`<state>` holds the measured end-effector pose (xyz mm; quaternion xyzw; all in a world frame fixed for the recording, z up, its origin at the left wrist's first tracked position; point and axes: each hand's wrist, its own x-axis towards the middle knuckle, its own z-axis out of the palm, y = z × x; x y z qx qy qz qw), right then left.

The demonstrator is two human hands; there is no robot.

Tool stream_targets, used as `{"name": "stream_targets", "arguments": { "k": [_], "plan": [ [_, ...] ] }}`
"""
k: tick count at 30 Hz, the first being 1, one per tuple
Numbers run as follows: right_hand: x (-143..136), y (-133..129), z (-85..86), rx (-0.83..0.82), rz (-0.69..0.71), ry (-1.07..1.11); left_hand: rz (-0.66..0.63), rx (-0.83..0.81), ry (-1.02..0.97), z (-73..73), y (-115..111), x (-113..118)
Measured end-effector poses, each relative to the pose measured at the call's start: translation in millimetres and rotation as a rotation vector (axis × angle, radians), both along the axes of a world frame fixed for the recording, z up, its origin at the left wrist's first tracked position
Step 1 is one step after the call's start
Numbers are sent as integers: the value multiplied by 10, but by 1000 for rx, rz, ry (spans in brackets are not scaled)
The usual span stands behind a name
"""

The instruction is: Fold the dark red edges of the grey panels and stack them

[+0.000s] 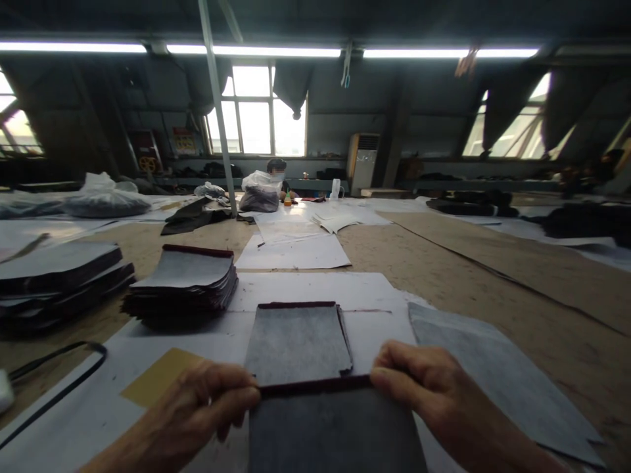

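Hands are pinched closed on a dark grey panel (pixel 335 430): the left hand (pixel 202 401) at the left end of its dark red edge (pixel 315 387), the right hand (pixel 424 381) at the right end. The panel is held in front of the body, at the near part of the worktop (pixel 384 259); whether its lower end is rested there cannot be told. Judged by its thin, matt, cloth-like look, it should be light, pliable and hardly slippery or fragile; it is best gripped by the two far corners, where the edge can be kept taut. The dark red edge is aligned left to right and turned away from the body; the near end is cut off from view, so the long axis cannot be settled. Just beyond, a similar grey piece (pixel 298 338) is laid on white paper (pixel 367 295), its dark red edge likewise at the far side. Farther left, a stack of pieces (pixel 190 269) is seen; to the right, a large pale grey sheet (pixel 493 374).
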<state>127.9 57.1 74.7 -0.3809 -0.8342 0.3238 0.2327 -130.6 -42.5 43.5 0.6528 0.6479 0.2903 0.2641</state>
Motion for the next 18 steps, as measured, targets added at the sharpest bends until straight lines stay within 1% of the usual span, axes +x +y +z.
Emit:
{"name": "stream_targets", "arguments": {
  "k": [1,3,6,8,10,13,16,18],
  "plan": [
    [-69,74,-5,-51,-30,13,21,-27,-12,28,59,-57],
    [-218,240,-13,-91,-63,17,30,-34,0,113,224,-156],
    [-442,501,-40,-8,-111,-11,55,17,114,225,534,-272],
    [-578,647,-92,103,-169,-43,113,78,222,221,728,-315],
    [-691,750,-182,234,-229,-76,201,145,319,139,872,-317],
    [-804,830,-352,386,-286,-126,349,240,438,-56,976,-261],
    [-853,861,-483,457,-335,-169,451,296,497,-211,998,-212],
    [-865,872,-528,475,-359,-192,502,322,514,-263,1002,-209]
  ]
}}
